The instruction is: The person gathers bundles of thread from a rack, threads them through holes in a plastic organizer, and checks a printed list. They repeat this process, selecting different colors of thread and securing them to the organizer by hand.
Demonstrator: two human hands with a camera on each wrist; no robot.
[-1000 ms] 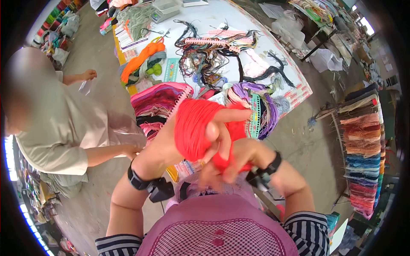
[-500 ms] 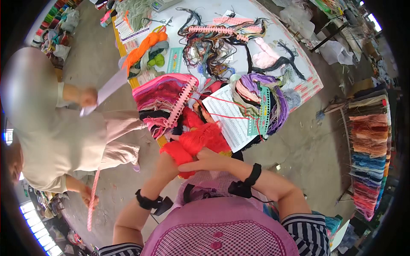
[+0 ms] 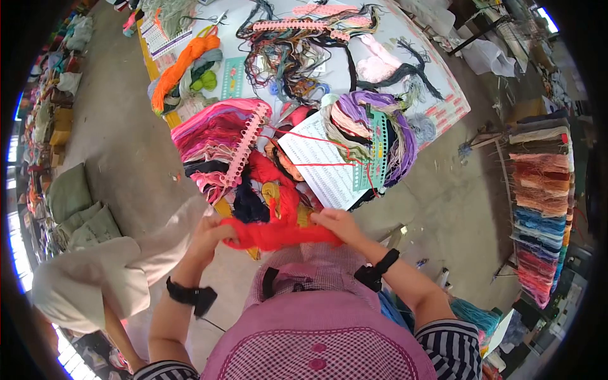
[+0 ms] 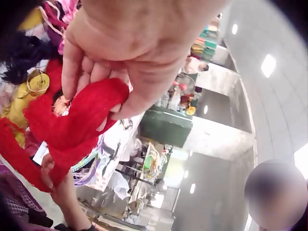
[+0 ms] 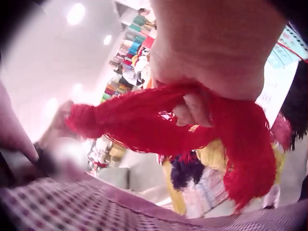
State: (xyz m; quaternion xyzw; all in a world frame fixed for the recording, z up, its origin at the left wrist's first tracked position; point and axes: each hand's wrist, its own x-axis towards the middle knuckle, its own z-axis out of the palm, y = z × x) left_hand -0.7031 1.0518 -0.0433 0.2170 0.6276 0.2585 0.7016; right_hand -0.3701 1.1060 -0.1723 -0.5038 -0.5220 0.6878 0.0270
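A skein of red yarn (image 3: 272, 235) stretches between the two hands, low in front of the apron. The left hand (image 3: 212, 237) grips one end; in the left wrist view the yarn (image 4: 82, 120) loops through that hand (image 4: 103, 77), between thumb and fingers. The right hand (image 3: 341, 227) holds the other end, and the right wrist view has its curled fingers (image 5: 192, 111) inside the red strands (image 5: 144, 120). Part of the red yarn hangs down beside the right hand. Thin red strands (image 3: 316, 165) cross a printed sheet (image 3: 326, 168) and reach a green holed card (image 3: 379, 149).
Pink and magenta yarns on a pink holed strip (image 3: 248, 142) lie at the near table edge. Dark tangled yarns and an orange skein (image 3: 183, 66) lie farther back on the white table (image 3: 437, 104). Another person (image 3: 88, 285) is at the left; a yarn rack (image 3: 541, 215) stands right.
The hands have come apart, drawing the bunched red yarn out between them. The other person has moved down toward the lower left, and the head view has shifted.
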